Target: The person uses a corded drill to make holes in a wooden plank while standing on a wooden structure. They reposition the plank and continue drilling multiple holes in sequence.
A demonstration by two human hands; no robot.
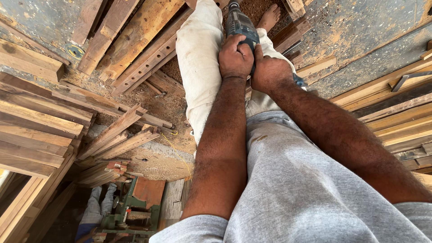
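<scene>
I see my left hand [235, 58] and right hand [269, 72] with fingers wrapped tight around the drill [240, 24], above the sawdust-strewn floor [360, 31].

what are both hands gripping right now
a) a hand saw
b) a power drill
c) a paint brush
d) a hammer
b: the left hand and right hand are both wrapped around the dark blue-grey body of a power drill, held out over the sawdust-strewn floor beside the person's bare foot.
</scene>
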